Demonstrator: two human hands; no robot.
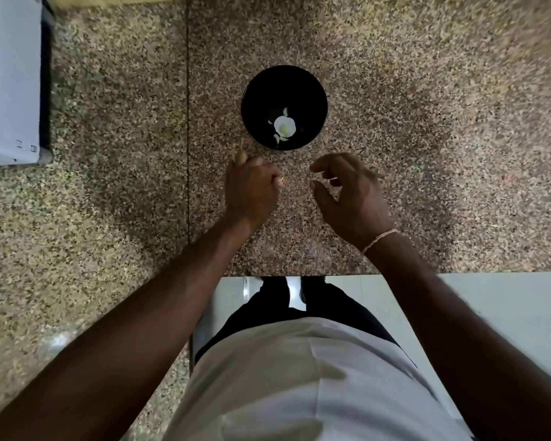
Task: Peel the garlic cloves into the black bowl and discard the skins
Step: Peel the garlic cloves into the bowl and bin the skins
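Observation:
The black bowl (312,90) stands on the speckled stone counter, just beyond my hands. Inside it lie a pale garlic bulb (284,125) and a few loose bits of skin. My left hand (252,192) hovers in front of the bowl's left side, its fingers curled round a small garlic clove (281,179) that only peeks out at the fingertips. My right hand (350,192) is level with it on the right, with bent fingers pinching a thin pale strip of garlic skin (332,179). The hands are a short gap apart.
A white appliance (10,81) sits at the counter's far left edge. The counter's front edge (299,275) runs just in front of my body, with pale floor below on the right. A dark seam (188,122) crosses the stone left of the bowl.

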